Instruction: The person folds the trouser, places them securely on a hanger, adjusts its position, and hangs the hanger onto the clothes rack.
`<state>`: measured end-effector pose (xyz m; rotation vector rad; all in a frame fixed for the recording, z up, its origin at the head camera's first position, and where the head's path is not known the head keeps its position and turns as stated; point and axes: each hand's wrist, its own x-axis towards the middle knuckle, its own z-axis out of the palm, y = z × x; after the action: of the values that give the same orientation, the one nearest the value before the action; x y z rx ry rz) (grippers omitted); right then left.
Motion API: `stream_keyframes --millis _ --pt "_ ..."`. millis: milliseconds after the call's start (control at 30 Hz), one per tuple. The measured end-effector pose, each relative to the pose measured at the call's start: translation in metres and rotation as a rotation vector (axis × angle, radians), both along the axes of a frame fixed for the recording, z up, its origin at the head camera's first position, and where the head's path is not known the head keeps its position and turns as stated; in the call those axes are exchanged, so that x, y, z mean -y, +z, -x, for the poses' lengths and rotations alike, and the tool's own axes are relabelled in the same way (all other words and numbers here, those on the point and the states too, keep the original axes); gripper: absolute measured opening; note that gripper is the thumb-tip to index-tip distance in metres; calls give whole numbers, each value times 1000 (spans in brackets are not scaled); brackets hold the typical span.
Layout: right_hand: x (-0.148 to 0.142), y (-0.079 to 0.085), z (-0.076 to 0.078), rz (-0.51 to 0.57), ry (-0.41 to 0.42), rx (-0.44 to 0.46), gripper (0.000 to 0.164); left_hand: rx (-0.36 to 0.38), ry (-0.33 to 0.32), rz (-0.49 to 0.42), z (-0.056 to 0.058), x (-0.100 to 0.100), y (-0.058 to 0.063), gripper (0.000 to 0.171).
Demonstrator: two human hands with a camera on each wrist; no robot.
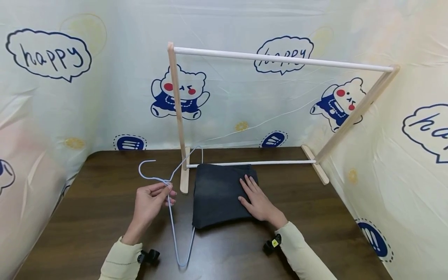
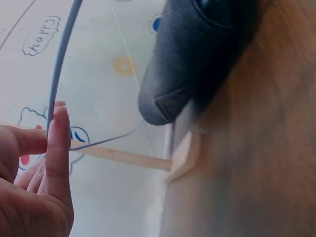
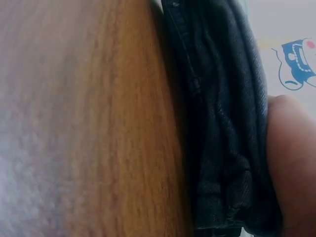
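My left hand (image 1: 150, 200) pinches a light blue wire hanger (image 1: 170, 212) near its neck, between thumb and fingers. The hook points up and left; the long bar side runs behind the left edge of a folded dark denim garment (image 1: 218, 198), which hides part of it. In the left wrist view the hanger (image 2: 59, 59) stands between thumb and fingers, and the rolled fold of the denim (image 2: 173, 64) is nearby. My right hand (image 1: 257, 200) rests with spread, straight fingers on the garment's right side. Stacked layers of denim (image 3: 222, 108) show in the right wrist view.
A wooden rack with a white top rail (image 1: 280, 58) stands behind the garment. Its left foot (image 1: 184, 182) is close to my left hand, its right foot (image 1: 320, 171) farther right. The brown table (image 1: 94, 217) meets a printed curtain (image 1: 115, 97) at the back and sides.
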<state>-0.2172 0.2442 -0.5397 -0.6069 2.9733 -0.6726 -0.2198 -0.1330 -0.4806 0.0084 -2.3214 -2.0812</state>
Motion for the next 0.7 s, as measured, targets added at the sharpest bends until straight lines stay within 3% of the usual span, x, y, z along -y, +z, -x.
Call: stream_keyframes --millis 233,433,600,700 --pt "-2 -2 1 67 3 10 68 36 -123 -69 1 -5 17 38" --pt "1 12 1 139 6 52 65 22 -226 -115 4 -14 31 34" --pt "24 32 -14 250 90 21 55 13 -292 -141 8 -25 43 36" --pt "50 48 -30 394 165 47 48 10 -304 -138 10 -31 51 35"
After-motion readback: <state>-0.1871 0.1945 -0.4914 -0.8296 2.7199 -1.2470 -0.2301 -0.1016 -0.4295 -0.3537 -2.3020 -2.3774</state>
